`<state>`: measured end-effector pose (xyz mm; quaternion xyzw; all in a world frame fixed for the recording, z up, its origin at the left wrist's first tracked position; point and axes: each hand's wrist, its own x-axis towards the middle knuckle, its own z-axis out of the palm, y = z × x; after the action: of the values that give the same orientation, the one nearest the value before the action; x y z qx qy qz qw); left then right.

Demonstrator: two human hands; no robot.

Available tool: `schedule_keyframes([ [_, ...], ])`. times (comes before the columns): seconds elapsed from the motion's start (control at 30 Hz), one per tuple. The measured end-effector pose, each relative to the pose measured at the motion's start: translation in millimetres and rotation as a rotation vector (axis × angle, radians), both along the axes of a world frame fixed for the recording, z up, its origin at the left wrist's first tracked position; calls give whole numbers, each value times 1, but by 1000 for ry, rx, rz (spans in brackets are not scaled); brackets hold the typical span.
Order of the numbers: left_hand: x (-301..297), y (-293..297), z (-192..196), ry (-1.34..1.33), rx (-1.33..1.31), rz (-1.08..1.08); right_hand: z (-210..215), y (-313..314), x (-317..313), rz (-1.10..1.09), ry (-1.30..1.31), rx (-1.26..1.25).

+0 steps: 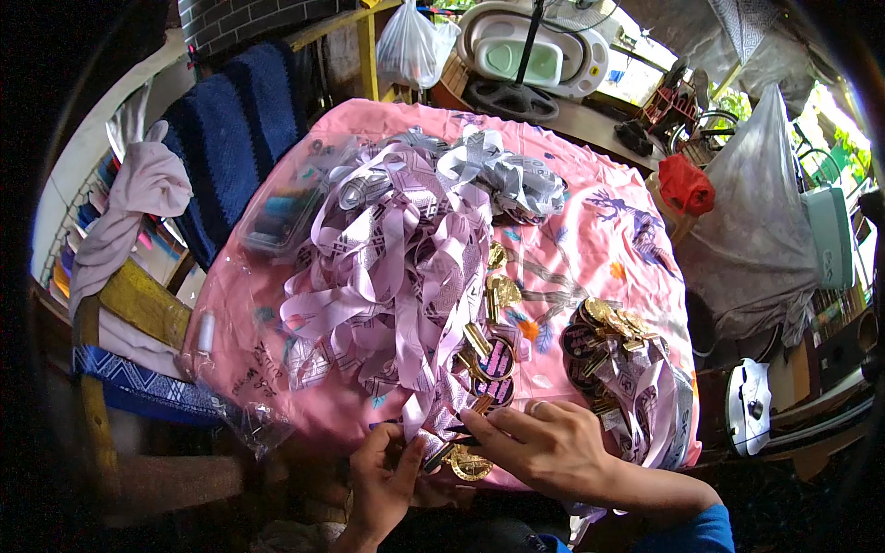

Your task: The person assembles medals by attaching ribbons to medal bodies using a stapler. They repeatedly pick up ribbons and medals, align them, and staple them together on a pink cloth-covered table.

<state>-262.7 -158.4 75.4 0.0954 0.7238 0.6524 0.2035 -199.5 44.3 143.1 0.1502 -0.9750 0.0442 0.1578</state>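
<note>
A person's left hand (380, 479) pinches a lilac ribbon (418, 417) between thumb and forefinger; the right hand's (539, 441) fingers close on a partly hidden dark object (466, 440). A gold medal (471, 464) lies between the hands, just below the right fingertips.

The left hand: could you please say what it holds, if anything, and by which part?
The left hand pinches a lavender ribbon near its lower end.

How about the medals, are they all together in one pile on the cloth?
No, one group of medals lies beside the ribbon heap and another group lies apart, nearer the right edge of the cloth.
</note>
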Motion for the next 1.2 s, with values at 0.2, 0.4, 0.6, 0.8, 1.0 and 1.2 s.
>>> schedule_keyframes([
  [0.2, -4, 2, 8, 96, -22, -26, -7, -9, -6, 88, 59, 190],
  [0.4, -6, 2, 7, 118, -60, -56, -10, -8, -6, 128, 50, 170],
  [0.6, -5, 10, 2, 231, -126, -19, 10, 18, -8, -16, 51, 185],
  [0.8, -12, 30, 14, 270, -156, -35, -3, 19, -9, 54, 20, 191],
  [1.0, -13, 26, 17, 430, -165, -8, -10, 15, -13, 111, -12, 175],
  [1.2, -13, 25, 18, 331, -156, -18, -16, 18, -14, 123, -35, 214],
])
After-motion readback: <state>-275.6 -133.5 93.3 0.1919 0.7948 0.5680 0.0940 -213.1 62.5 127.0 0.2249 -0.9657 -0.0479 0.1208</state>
